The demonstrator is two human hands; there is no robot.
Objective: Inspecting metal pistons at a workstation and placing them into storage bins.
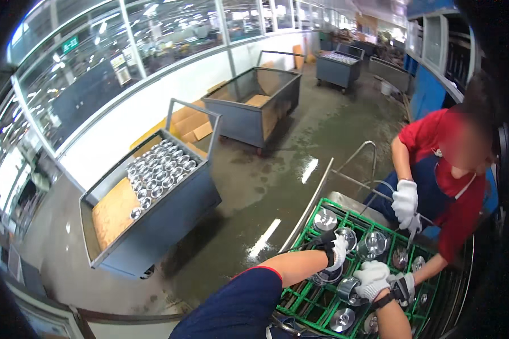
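Right hand [372,281] gripping metal cup [349,291]; left hand [338,253] against second cup [349,238], grip unclear. Green rack [356,214] beneath both hands looks part-filled.

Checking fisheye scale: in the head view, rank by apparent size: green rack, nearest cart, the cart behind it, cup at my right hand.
1-2. Green rack and nearest cart: unsure; rack is nearer the camera and partly hidden.
3. Cart behind
4. Cup at right hand
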